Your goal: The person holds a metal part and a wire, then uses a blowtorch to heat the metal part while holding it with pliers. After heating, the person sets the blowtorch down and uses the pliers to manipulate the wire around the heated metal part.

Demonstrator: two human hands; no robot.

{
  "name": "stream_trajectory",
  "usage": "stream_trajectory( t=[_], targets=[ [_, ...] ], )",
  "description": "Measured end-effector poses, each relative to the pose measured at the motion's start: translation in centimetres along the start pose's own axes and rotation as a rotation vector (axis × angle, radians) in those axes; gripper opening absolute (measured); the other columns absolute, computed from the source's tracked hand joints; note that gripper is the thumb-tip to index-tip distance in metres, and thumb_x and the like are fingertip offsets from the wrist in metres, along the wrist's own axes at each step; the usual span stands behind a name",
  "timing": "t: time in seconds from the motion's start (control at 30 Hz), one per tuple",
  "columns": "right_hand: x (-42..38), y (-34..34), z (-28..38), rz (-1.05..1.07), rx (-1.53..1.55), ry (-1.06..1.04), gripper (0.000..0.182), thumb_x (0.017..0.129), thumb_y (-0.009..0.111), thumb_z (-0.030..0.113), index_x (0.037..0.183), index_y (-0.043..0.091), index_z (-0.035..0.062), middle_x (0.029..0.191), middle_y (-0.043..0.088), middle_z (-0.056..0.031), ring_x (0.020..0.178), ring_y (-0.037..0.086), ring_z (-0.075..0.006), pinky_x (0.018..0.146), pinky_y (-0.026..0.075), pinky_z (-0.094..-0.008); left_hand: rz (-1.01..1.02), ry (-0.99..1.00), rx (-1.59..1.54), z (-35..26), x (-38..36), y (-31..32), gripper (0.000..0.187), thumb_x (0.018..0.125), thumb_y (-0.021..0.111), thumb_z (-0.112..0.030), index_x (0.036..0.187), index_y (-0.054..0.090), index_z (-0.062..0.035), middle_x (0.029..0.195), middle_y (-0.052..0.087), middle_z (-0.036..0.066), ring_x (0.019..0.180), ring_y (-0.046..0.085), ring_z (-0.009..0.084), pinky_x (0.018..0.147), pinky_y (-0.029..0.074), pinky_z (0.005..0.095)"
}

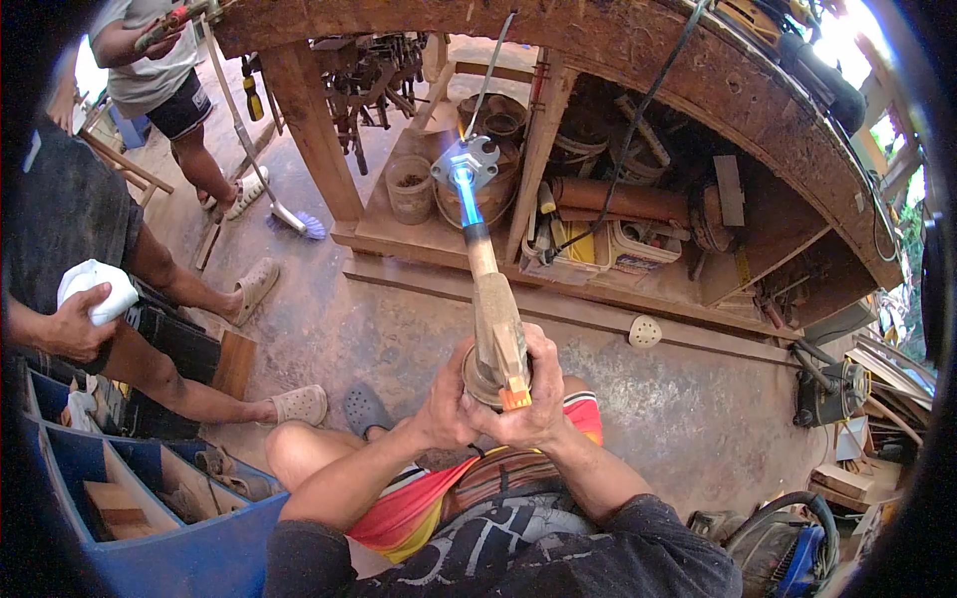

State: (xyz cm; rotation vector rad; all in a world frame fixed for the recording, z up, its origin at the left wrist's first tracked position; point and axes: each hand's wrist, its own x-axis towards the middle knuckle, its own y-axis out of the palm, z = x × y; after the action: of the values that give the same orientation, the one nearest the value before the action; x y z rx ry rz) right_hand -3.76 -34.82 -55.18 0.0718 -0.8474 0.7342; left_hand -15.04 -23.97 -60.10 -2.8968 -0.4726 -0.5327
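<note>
Both my hands are closed around a blowtorch (498,314), my left hand (446,401) on its left side and my right hand (538,404) on its right side. An orange knob (515,399) shows at the near end. From the nozzle a blue flame (465,199) reaches a flat metal plate (484,162) with rounded notches. The plate appears to hang from a thin metal rod (490,75) in front of the workbench. A bright glow covers part of the plate, and a small orange flame shows above it.
A wooden workbench (658,40) arches ahead, with buckets (409,189) and tools on its lower shelf. One person sits at left holding a white object (97,289); another stands behind with a brush (299,223). Blue compartments (179,543) are lower left, a vacuum (832,389) right.
</note>
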Motion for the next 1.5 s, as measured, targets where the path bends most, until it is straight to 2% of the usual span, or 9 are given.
stream_trajectory(
  t=[0.3, 0.77, 1.0, 1.07, 1.1, 1.17, 1.5],
  targets=[
    [0.01, 0.01, 0.14, -0.007, -0.026, -0.001, 0.082, 0.064, 0.085, 0.014, 0.133, 0.043, -0.0017, 0.121, 0.060, -0.0246, 0.106, 0.064, -0.0396, 0.091, 0.052, -0.0456, 0.030, 0.054, 0.000, -0.29, 0.33, -0.12, 0.072, 0.089, 0.059, -0.014, 0.151, 0.025, 0.0006, 0.133, 0.055, 0.021, 0.122, 0.058, 0.0308, 0.106, 0.045, 0.0428],
    [-0.17, -0.04, 0.31, 0.001, -0.032, 0.006, 0.082, 0.065, 0.086, 0.014, 0.133, 0.043, -0.0016, 0.122, 0.059, -0.0254, 0.107, 0.064, -0.0408, 0.092, 0.052, -0.0462, -0.016, 0.036, 0.007, -0.33, 0.14, 0.11, 0.066, 0.095, 0.057, -0.030, 0.149, 0.032, -0.0001, 0.132, 0.055, 0.020, 0.121, 0.058, 0.0296, 0.104, 0.045, 0.0426],
    [-0.03, 0.03, 0.36, -0.012, -0.042, -0.014, 0.080, 0.065, 0.085, 0.013, 0.132, 0.043, -0.0010, 0.121, 0.060, -0.0248, 0.105, 0.064, -0.0395, 0.090, 0.053, -0.0454, -0.016, 0.076, 0.002, -0.60, 0.49, 0.04, 0.067, 0.091, 0.059, -0.021, 0.149, 0.031, 0.0013, 0.132, 0.054, 0.020, 0.122, 0.058, 0.0295, 0.105, 0.045, 0.0425],
    [-0.35, 0.07, -0.17, 0.015, -0.086, -0.031, 0.090, 0.064, 0.091, 0.025, 0.134, 0.041, -0.0022, 0.120, 0.053, -0.0189, 0.108, 0.058, -0.0305, 0.090, 0.048, -0.0417, -0.015, 0.072, -0.017, -0.45, 0.35, 0.10, 0.069, 0.089, 0.060, -0.014, 0.149, 0.030, 0.0010, 0.132, 0.054, 0.020, 0.122, 0.057, 0.0293, 0.106, 0.044, 0.0424],
    [-0.26, 0.03, 0.02, 0.014, -0.087, -0.030, 0.090, 0.064, 0.091, 0.025, 0.134, 0.041, -0.0022, 0.120, 0.053, -0.0189, 0.108, 0.058, -0.0305, 0.090, 0.048, -0.0417, -0.015, 0.072, -0.017, -0.36, 0.31, 0.11, 0.069, 0.089, 0.060, -0.014, 0.149, 0.030, 0.0010, 0.132, 0.054, 0.020, 0.122, 0.057, 0.0293, 0.106, 0.044, 0.0424],
    [0.16, -0.07, 0.75, -0.002, -0.048, 0.001, 0.081, 0.064, 0.085, 0.012, 0.132, 0.043, -0.0004, 0.118, 0.060, -0.0233, 0.102, 0.065, -0.0380, 0.088, 0.053, -0.0446, 0.001, 0.053, -0.046, -0.23, 0.20, 0.09, 0.070, 0.088, 0.060, -0.012, 0.149, 0.029, 0.0005, 0.132, 0.054, 0.019, 0.122, 0.057, 0.0290, 0.106, 0.044, 0.0422],
    [0.14, -0.08, 0.70, 0.002, -0.031, 0.013, 0.081, 0.063, 0.085, 0.010, 0.132, 0.043, 0.0003, 0.118, 0.060, -0.0224, 0.103, 0.064, -0.0369, 0.089, 0.052, -0.0444, 0.014, 0.054, -0.022, -0.35, 0.15, -0.03, 0.072, 0.088, 0.062, -0.013, 0.150, 0.029, -0.0005, 0.132, 0.055, 0.019, 0.121, 0.058, 0.0285, 0.105, 0.045, 0.0427]
  ],
)
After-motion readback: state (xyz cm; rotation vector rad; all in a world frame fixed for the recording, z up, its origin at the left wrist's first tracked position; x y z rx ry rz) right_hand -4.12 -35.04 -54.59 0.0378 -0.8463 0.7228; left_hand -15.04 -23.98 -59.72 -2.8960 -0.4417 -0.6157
